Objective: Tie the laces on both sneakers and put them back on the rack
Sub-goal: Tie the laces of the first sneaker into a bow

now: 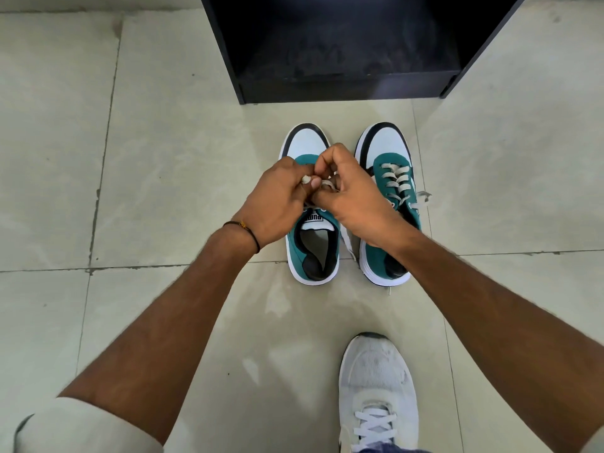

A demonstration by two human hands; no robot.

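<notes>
Teal suede left-of-frame sneaker (307, 142), with a white toe cap and white sole, stands on the pale tiled floor (157, 165) at the centre of the frame, toe toward the upper edge. Its matching right-of-frame sneaker (394, 173) stands just beside it, pointing the same way. Both hands are above the tongue of the left-of-frame sneaker. The left hand (277, 204) has its fingers curled and pinches a piece of off-white flat lace (307, 180). The right hand (353, 197) touches it, also curled, gripping another stretch of that lace. A thin dark thread bracelet (243, 232) circles the left wrist. On the right-of-frame sneaker the lace is threaded, with a loose lace end (424, 196) trailing off its outer side. The black open-fronted rack (343, 88) fills the upper centre, near the toes. At lower right a worn white mesh shoe (376, 380) rests on the floor.
</notes>
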